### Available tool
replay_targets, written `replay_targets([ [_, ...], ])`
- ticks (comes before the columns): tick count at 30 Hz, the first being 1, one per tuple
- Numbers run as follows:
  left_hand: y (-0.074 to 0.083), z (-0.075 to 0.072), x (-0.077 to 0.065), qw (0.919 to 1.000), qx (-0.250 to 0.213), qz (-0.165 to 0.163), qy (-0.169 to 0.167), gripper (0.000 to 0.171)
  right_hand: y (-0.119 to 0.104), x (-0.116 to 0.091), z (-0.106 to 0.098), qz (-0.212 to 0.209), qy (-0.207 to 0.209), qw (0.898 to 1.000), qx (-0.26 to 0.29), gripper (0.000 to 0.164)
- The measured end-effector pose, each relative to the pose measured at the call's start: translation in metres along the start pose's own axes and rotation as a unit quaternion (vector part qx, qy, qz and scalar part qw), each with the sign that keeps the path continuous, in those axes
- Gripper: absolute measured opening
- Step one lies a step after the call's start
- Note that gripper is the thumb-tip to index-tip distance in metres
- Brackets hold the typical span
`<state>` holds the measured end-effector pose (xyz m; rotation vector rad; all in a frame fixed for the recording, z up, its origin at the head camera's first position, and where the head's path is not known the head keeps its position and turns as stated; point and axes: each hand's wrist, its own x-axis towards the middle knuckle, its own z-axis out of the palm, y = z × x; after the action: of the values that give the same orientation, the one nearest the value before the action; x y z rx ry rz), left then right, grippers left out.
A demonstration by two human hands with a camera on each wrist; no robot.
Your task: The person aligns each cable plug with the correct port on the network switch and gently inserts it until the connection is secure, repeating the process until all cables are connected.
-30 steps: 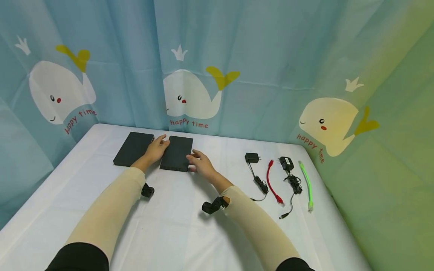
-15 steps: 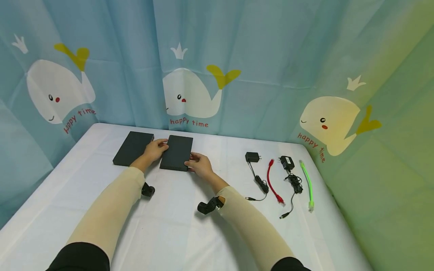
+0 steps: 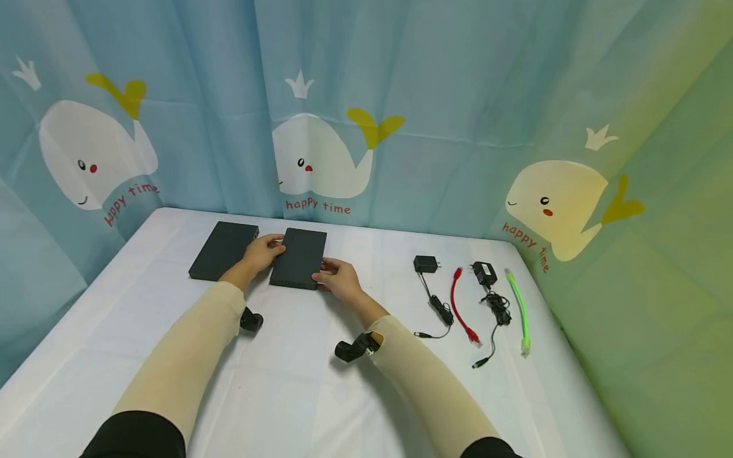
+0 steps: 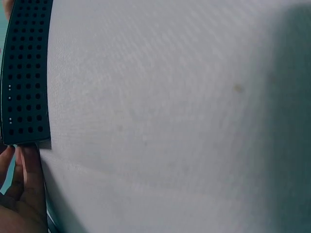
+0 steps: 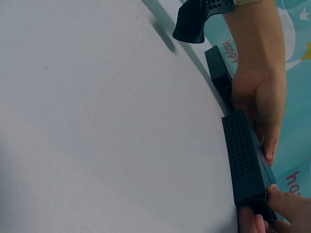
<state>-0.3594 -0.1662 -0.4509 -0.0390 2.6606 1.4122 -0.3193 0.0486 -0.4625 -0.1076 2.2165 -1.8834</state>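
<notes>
A flat black network switch (image 3: 299, 257) with a perforated side lies near the back of the table between the two hands. My left hand (image 3: 260, 253) holds its left edge, fingertips right at the side. At the right edge my right hand (image 3: 340, 280) pinches the switch, thumb on top and fingers low at the side. The left wrist view shows the vented side (image 4: 26, 73) with left fingers (image 4: 31, 167) at its end. A second black switch (image 3: 222, 250) lies to the left, partly behind the left hand.
To the right lie a black power adapter (image 3: 425, 264) with bundled cord, a red network cable (image 3: 455, 305), another adapter (image 3: 484, 274) with cord and a green network cable (image 3: 518, 305). A blue whale-print curtain (image 3: 458, 114) hangs behind the white table (image 3: 286, 381).
My right hand has moved in from beside the switch and now pinches its right edge. The left fingers have closed onto the left edge. The switch stays about where it was.
</notes>
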Motion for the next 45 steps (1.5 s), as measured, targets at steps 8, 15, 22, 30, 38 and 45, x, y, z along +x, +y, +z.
replay_targets([
  [8, 0.003, 0.004, -0.004, 0.9983, -0.053, -0.021, -0.008, 0.049, 0.000, -0.006, -0.006, 0.005, 0.014, 1.000, 0.006, 0.055],
  [15, 0.008, 0.007, -0.009, 0.9961, -0.078, -0.037, -0.020, 0.050, -0.003, -0.015, -0.015, 0.007, 0.006, 1.000, 0.009, 0.055],
  [22, 0.010, 0.013, -0.011, 0.9926, -0.109, -0.035, -0.040, 0.051, 0.008, -0.017, -0.027, 0.003, 0.004, 1.000, 0.008, 0.054],
  [30, 0.011, 0.024, -0.013, 0.9883, -0.142, -0.034, -0.042, 0.052, 0.013, -0.024, -0.039, -0.003, 0.006, 1.000, 0.015, 0.050],
  [38, 0.012, 0.031, -0.014, 0.9866, -0.152, -0.031, -0.049, 0.052, 0.016, -0.032, -0.048, -0.008, 0.001, 1.000, 0.025, 0.050],
  [45, 0.015, 0.040, -0.017, 0.9869, -0.151, -0.031, -0.048, 0.051, 0.019, -0.041, -0.055, -0.004, 0.002, 1.000, 0.021, 0.049],
])
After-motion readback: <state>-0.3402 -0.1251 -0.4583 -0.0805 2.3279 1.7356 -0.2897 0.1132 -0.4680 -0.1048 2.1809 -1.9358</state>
